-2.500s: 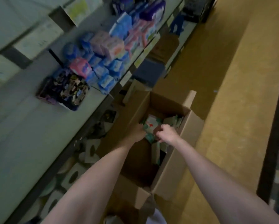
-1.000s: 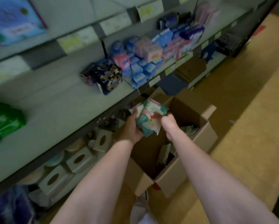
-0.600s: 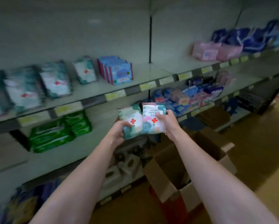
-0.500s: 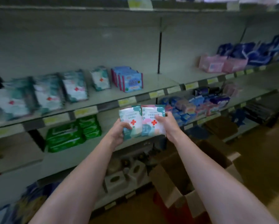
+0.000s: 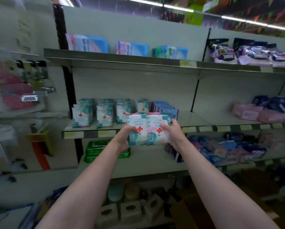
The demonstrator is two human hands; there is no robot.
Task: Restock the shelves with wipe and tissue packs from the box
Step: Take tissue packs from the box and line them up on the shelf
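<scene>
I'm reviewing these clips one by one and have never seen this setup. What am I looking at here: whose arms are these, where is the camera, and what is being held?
There is no machine here. A person wears a wide-angle camera on the head, so you see their own bare arms reaching forward. The single view looks at store shelves. The left hand and right hand each grip one of two wipe packs with red crosses, held side by side in front of the middle shelf. On that shelf stand matching packs in a row, with blue packs beside them and pink packs further right. Green packs lie on the shelf below. The picture is blurred at its edges.
</scene>
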